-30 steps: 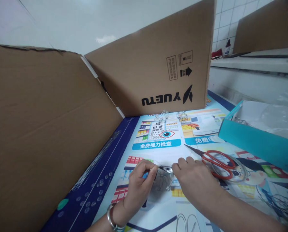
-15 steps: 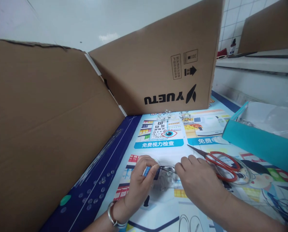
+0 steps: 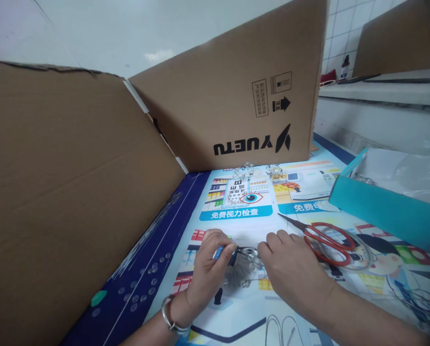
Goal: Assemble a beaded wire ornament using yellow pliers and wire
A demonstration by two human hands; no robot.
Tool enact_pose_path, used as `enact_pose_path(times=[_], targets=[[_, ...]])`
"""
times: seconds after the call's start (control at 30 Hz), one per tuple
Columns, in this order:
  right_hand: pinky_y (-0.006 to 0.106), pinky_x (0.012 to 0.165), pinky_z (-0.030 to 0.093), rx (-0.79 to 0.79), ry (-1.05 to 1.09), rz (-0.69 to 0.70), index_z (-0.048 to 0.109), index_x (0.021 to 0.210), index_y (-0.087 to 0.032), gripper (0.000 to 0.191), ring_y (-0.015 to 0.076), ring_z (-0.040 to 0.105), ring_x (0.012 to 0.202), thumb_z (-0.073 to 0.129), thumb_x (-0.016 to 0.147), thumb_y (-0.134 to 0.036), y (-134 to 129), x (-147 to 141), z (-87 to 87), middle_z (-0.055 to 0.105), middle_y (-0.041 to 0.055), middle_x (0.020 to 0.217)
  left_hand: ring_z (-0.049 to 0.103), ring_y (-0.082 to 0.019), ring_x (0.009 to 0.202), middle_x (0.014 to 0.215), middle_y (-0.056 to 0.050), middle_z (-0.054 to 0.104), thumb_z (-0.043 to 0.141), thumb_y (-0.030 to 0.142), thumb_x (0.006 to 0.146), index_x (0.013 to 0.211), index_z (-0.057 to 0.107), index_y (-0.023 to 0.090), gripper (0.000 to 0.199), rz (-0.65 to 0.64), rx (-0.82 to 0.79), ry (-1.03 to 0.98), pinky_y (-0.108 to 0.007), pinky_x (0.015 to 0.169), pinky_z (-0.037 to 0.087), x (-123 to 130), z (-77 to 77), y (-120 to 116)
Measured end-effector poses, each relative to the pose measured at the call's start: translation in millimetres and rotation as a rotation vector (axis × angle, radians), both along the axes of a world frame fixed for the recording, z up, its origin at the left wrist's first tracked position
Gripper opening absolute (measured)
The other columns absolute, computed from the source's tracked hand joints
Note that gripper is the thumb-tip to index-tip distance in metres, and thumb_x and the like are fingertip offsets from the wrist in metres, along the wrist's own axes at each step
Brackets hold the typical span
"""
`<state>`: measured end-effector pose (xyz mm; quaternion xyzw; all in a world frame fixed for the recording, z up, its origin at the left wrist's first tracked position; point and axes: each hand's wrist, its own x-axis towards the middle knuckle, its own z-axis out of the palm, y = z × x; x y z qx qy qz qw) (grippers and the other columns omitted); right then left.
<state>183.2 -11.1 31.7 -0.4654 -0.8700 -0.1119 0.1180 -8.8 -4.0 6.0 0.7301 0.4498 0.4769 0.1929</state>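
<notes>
My left hand (image 3: 209, 269) grips small blue-handled pliers (image 3: 220, 252), and their metal jaws reach a silver piece (image 3: 250, 251) at the top of a tangle of fine wire and clear beads (image 3: 244, 271). My right hand (image 3: 289, 271) lies just right of it, with its fingertips at the silver piece and its thumb hidden. Red-handled scissors (image 3: 328, 245) lie open on the printed mat (image 3: 236, 214), a short way beyond my right hand.
Tall cardboard panels (image 3: 74, 192) stand along the left and far sides of the mat. Two clusters of clear beads (image 3: 244, 170) sit at their foot. A teal box (image 3: 384, 206) with clear plastic stands at the right, and loose dark wires lie at the lower right.
The whole view has shifted slightly as my head moved. The pliers' blue handle shows more clearly, and both hands stay at the silver piece.
</notes>
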Motion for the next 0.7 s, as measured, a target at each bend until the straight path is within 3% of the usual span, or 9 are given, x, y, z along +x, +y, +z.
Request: enact_pose_path(times=[0.33,0.7], targets=[[0.033,0.056,0.023,0.064,0.007,0.034,0.049,0.076,-0.022,0.013,0.0216,0.047,0.068,0.051,0.073,-0.009,-3.4,0.0,0.8,0.053,0.0022,0.074,0.044,-0.016,0.076,0.075,-0.001,0.048,0.048,0.021,0.087,0.075,0.049,0.019,0.012,0.053,-0.021,-0.008,-0.031,0.076,0.034,-1.0,1.2,-2.0],[0.031,0.057,0.025,0.013,-0.013,0.053,0.05,0.078,-0.021,0.013,0.0205,0.048,0.071,0.053,0.074,-0.009,-2.9,-0.9,0.2,0.055,0.0021,0.076,0.044,-0.017,0.075,0.074,-0.002,0.046,0.047,0.023,0.087,0.074,0.048,0.018,0.015,0.02,-0.054,-0.073,-0.03,0.071,0.036,-2.4,0.3,-2.2]])
